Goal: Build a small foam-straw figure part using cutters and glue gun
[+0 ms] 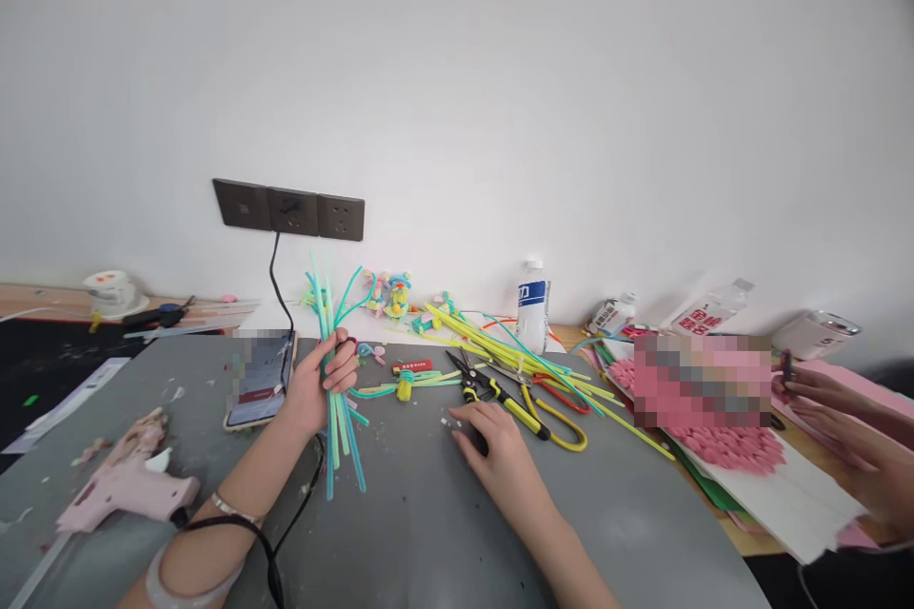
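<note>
My left hand (327,385) is closed round a loose bundle of blue-green and pale green pipe cleaners (339,442), held upright above the grey table. Their ends stick out above and below my fist, and a few bend to the right at the top. My right hand (492,442) rests low over the table, fingers apart and holding nothing that shows. Just beyond its fingers lie black-and-yellow pliers (525,414). Scissors with yellow and red handles (575,438) lie to their right. A small yellow coiled piece (405,387) with green stems sits between my hands.
Yellow pipe cleaners (500,347) spread behind the tools. A phone (249,404) and pink glue gun (129,490) lie left, with a black cable across my left forearm. A water bottle (532,309) stands by the wall. At right, another person's hands (828,400) are beside pink petal work (735,447).
</note>
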`<state>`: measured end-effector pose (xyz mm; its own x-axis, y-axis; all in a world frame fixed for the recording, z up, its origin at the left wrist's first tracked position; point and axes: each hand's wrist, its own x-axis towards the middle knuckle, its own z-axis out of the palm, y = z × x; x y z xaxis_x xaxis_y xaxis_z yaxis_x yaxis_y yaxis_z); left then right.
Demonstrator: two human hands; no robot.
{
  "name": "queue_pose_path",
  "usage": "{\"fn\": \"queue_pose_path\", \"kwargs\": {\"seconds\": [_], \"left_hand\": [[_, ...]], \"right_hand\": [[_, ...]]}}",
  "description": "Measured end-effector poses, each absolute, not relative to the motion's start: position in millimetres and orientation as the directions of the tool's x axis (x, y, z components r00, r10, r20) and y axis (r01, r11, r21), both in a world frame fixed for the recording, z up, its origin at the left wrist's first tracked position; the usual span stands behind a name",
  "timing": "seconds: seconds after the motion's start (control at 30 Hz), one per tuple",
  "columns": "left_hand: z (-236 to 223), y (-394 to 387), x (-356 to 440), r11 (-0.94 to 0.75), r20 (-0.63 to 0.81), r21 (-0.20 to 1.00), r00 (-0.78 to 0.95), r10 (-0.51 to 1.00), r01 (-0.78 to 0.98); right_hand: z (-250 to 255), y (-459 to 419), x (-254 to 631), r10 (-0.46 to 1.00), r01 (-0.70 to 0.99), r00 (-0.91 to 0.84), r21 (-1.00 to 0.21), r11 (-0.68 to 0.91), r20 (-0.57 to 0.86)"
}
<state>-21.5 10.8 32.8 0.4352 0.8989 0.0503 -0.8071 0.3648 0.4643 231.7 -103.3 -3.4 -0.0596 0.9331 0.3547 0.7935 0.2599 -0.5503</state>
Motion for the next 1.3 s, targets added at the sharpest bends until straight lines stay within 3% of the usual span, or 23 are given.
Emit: {"fn": "queue_pose_path", "kwargs": {"seconds": [0.17,0.43,0.7,0.83,1.1,1.2,1.3], "left_hand": [[32.9,10.6,-22.0,0.363,0.050,0.463,0.433,0.900,-0.809],[32.9,10.0,-22.2,0.355,0.055,0.468,0.428,0.902,-0.809],[34.7,9.9,-22.0,0.346,0.057,0.480,0.423,0.905,-0.806],[34.5,10.1,-22.1,0.341,0.057,0.480,0.416,0.907,-0.808],[36.5,8.3,-22.0,0.361,0.027,0.450,0.417,0.909,-0.816],[35.4,9.1,-22.4,0.357,0.034,0.447,0.414,0.909,-0.820],[34.1,10.3,-22.6,0.356,0.038,0.447,0.415,0.909,-0.821]], "right_hand": [[-3.1,-87.0,229.9,0.948,0.788,-0.036,-0.575,0.221,0.316],[-6.6,-70.3,228.2,0.977,0.763,-0.138,-0.612,0.208,0.160],[-4.5,-65.5,234.0,0.976,0.728,-0.147,-0.650,0.215,0.158],[-6.3,-65.1,231.6,0.981,0.797,-0.133,-0.572,0.192,0.143],[-8.6,-62.7,220.5,0.976,0.942,-0.170,-0.267,0.202,0.139],[-4.4,-56.0,222.2,0.982,0.932,-0.165,-0.311,0.187,0.095],[6.1,-47.2,229.7,0.984,0.871,-0.162,-0.458,0.180,0.079]]}}
